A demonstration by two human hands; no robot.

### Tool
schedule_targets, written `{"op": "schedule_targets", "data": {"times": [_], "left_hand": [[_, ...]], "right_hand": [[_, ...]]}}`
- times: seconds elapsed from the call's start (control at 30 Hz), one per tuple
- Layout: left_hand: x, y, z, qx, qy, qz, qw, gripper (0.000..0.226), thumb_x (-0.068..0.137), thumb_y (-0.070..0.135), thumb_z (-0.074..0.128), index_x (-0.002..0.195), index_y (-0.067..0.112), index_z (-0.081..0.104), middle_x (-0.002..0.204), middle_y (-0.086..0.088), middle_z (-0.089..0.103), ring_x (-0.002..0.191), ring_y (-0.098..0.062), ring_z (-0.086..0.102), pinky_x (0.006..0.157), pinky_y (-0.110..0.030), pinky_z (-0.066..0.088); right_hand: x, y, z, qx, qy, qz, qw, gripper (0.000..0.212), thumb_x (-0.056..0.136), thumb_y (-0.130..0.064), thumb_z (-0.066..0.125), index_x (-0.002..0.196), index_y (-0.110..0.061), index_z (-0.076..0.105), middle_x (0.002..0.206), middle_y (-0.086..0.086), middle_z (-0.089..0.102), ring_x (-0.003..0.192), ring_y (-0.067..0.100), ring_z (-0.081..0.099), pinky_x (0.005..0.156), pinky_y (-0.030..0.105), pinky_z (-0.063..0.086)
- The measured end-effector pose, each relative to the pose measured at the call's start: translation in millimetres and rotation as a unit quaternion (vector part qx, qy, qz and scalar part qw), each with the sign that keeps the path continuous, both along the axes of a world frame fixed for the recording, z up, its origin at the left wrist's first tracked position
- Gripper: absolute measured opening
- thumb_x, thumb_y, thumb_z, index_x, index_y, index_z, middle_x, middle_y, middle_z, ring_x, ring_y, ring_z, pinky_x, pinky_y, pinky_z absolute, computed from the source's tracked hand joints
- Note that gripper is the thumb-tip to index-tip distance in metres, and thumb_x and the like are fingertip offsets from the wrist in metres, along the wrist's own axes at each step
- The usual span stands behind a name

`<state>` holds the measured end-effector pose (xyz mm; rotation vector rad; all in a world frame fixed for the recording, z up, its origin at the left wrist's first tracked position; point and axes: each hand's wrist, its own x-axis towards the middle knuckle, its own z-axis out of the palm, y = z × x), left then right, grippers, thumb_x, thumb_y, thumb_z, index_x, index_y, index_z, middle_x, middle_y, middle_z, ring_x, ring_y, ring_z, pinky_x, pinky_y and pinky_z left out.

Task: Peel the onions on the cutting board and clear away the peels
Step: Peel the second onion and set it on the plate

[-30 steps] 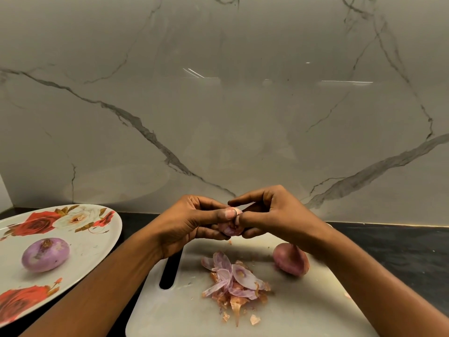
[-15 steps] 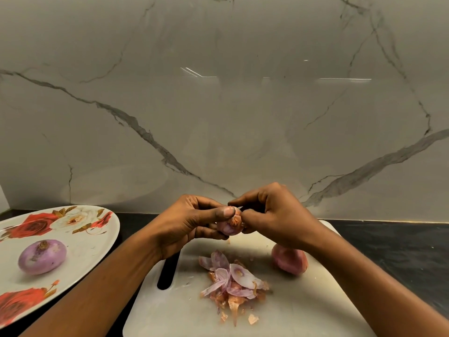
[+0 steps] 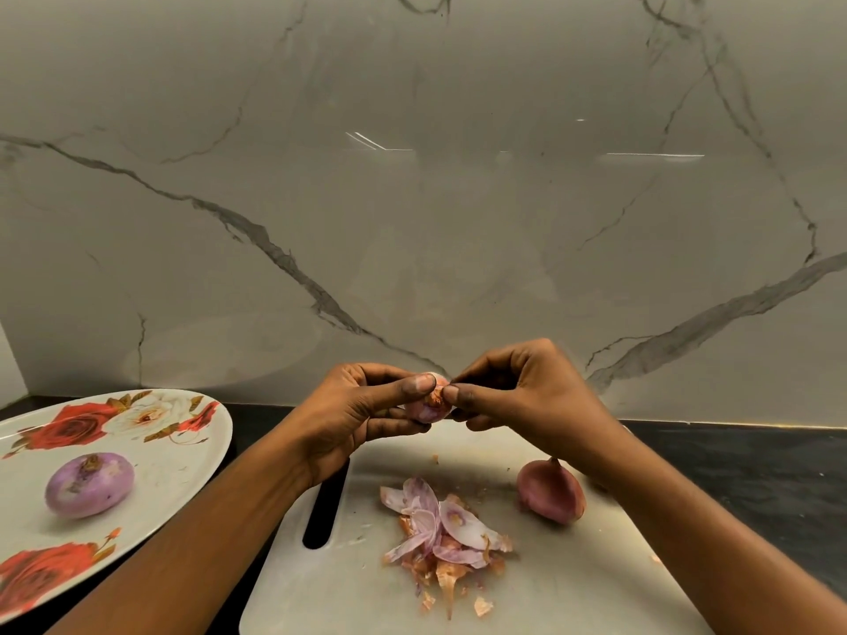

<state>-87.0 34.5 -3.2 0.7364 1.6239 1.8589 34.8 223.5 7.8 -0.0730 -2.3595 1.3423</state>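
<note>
Over white board (image 3: 578, 587), pink onion (image 3: 428, 408) shows orange tuft.

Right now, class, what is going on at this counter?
A person's left hand holds a small pink onion above a white plastic cutting board while the right hand pinches the skin at its end. A pile of purple and brown peels lies on the board, a reddish unpeeled onion to its right. One peeled purple onion sits on an oval rose-patterned plate.
</note>
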Motion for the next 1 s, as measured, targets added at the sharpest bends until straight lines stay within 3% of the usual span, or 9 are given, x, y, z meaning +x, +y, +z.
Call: {"op": "schedule_targets", "data": {"times": [0.17, 0.43, 0.7, 1.0], "left_hand": [[-2.6, -0.3, -1.5, 0.005, 0.004, 0.007, 1.0, 0.047, 0.072, 0.024, 0.082, 0.112, 0.0, 0.077, 0.108, -0.023, 0.078, 0.094, -0.036, 0.078, 0.082, -0.035, 0.066], [-1.3, -2.1, 0.9, 0.044, -0.047, -0.023, 0.998, 0.038, 0.079, 0.02, 0.076, 0.112, 0.001, 0.079, 0.111, -0.022, 0.077, 0.095, -0.03, 0.078, 0.074, -0.03, 0.066], [0.9, -2.3, 0.1, 0.02, -0.014, -0.048, 0.999, 0.035, 0.08, 0.026, 0.076, 0.11, 0.008, 0.082, 0.115, -0.019, 0.077, 0.101, -0.029, 0.076, 0.078, -0.031, 0.066], [2.4, -1.5, -0.5, 0.0, -0.005, -0.061, 0.998, 0.033, 0.08, 0.026, 0.076, 0.106, 0.009, 0.084, 0.115, -0.019, 0.077, 0.105, -0.032, 0.076, 0.079, -0.03, 0.066]], "right_hand": [[-2.3, -1.7, -2.3, -0.031, -0.034, 0.01, 0.999, 0.016, 0.092, -0.019, 0.08, 0.096, -0.003, 0.079, 0.086, 0.013, 0.081, 0.084, 0.023, 0.082, 0.076, 0.037, 0.067], [0.8, 4.5, 2.5, -0.046, 0.0, -0.027, 0.999, 0.009, 0.09, -0.005, 0.081, 0.092, 0.003, 0.077, 0.084, 0.017, 0.08, 0.079, 0.025, 0.081, 0.072, 0.031, 0.066], [4.2, -2.8, 5.6, -0.116, -0.033, 0.026, 0.992, 0.021, 0.094, -0.012, 0.077, 0.114, -0.002, 0.078, 0.092, 0.015, 0.082, 0.085, 0.03, 0.081, 0.074, 0.032, 0.067], [-0.7, -3.6, -4.2, 0.002, 0.007, -0.008, 1.0, 0.016, 0.091, -0.008, 0.079, 0.106, -0.006, 0.083, 0.083, 0.006, 0.082, 0.077, 0.02, 0.081, 0.073, 0.033, 0.067]]}}
